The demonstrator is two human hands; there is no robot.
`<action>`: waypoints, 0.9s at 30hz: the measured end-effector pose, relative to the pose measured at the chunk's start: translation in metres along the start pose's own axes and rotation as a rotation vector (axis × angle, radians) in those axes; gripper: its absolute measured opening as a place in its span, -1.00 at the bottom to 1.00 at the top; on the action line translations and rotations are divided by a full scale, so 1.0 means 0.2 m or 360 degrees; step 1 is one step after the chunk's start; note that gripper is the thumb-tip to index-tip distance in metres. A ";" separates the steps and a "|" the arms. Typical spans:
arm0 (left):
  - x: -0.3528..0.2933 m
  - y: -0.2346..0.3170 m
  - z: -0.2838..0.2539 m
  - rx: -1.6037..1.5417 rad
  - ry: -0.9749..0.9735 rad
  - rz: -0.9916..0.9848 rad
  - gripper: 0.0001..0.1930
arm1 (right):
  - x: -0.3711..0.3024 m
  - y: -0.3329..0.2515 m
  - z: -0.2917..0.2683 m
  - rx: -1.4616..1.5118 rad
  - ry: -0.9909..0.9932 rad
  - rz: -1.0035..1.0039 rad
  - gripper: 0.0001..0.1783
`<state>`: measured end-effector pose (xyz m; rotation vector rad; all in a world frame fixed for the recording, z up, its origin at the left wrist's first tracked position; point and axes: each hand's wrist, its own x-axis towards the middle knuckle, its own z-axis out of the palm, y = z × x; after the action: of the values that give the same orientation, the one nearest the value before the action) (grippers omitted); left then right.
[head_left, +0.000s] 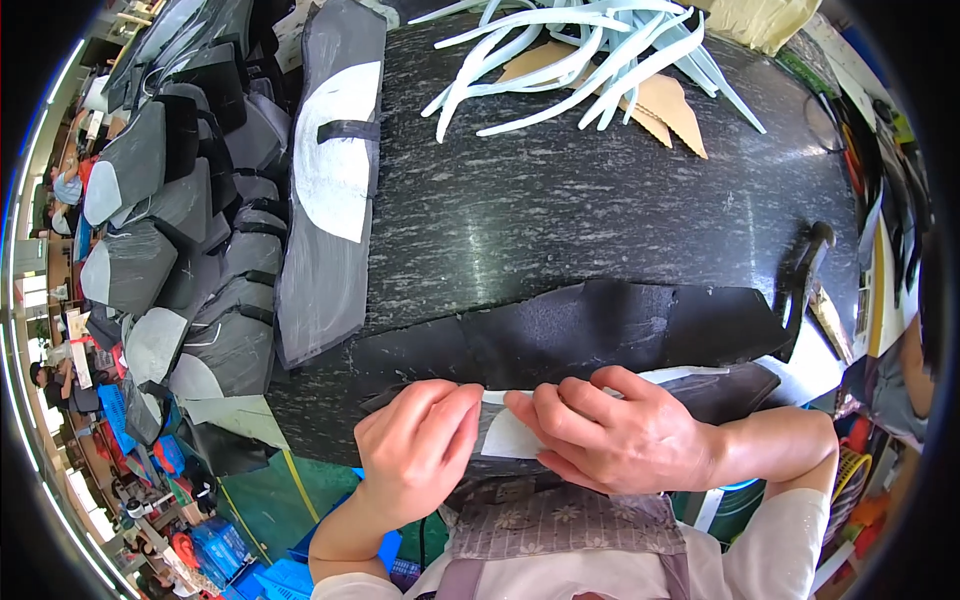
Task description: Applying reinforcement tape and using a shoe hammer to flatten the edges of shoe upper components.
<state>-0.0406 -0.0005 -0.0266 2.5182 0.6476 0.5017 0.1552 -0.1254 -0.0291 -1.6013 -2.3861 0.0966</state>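
Observation:
A black sheet-like panel (600, 325) lies across the near side of the dark speckled table. Along its near edge runs a narrow white strip (493, 397), with a white patch (510, 438) just below it. My left hand (415, 445) is closed, thumb and index fingertips pinching the strip's left part. Close by on the right, my right hand (625, 430) is closed with bent fingers on the same strip, its lower fingers over the patch. A short stretch of strip shows between both hands; the fingertips partly hide the rest.
Light blue strips (600, 60) lie on tan toothed pieces (665, 105) at the table's far side. A long grey panel with a white half-round patch (335, 150) lies left, beside stacked grey panels (185, 210). A hammer (810, 270) rests at the right. Blue baskets (220, 550) stand on the floor.

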 end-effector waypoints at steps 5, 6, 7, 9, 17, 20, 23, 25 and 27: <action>0.06 -0.06 -0.08 0.0249 -0.0067 0.0016 -0.68 | 0.04 -0.02 0.01 -0.0126 -0.0011 -0.0016 -0.31; 0.07 -0.09 -0.09 0.0104 -0.0124 -0.0016 -0.69 | 0.06 -0.02 0.01 -0.0110 -0.0038 0.0013 -0.30; 0.07 -0.10 -0.10 -0.0011 -0.0145 -0.0103 -0.74 | 0.06 -0.02 0.01 -0.0097 -0.0066 0.0044 -0.29; 0.08 -0.14 -0.09 -0.0081 -0.0171 -0.0058 -0.77 | 0.06 -0.03 0.00 -0.0097 -0.0060 0.0054 -0.28; -0.03 0.06 -0.11 0.0279 -0.0096 0.0365 -0.51 | -0.21 -0.04 0.02 0.0116 0.0468 0.0129 -0.50; -0.02 0.11 0.12 0.0096 -0.0338 0.0659 -0.55 | -0.23 -0.05 0.06 0.0204 0.0630 0.0104 -0.59; 0.01 0.10 0.08 0.0542 -0.0381 0.1107 -0.58 | -0.25 -0.06 0.01 0.0201 0.0436 0.0036 -0.58; 0.02 0.17 0.02 0.1039 -0.0585 0.1409 -0.55 | -0.27 -0.10 0.00 0.0178 0.0330 0.0046 -0.55; 0.02 0.21 0.01 0.1025 -0.0654 0.1338 -0.56 | -0.29 -0.12 -0.02 0.0254 0.0171 0.0104 -0.48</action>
<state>-0.0226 -0.0313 -0.0050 3.3040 -0.5337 0.0013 0.1562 -0.1886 -0.0308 -1.5693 -2.1877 0.2029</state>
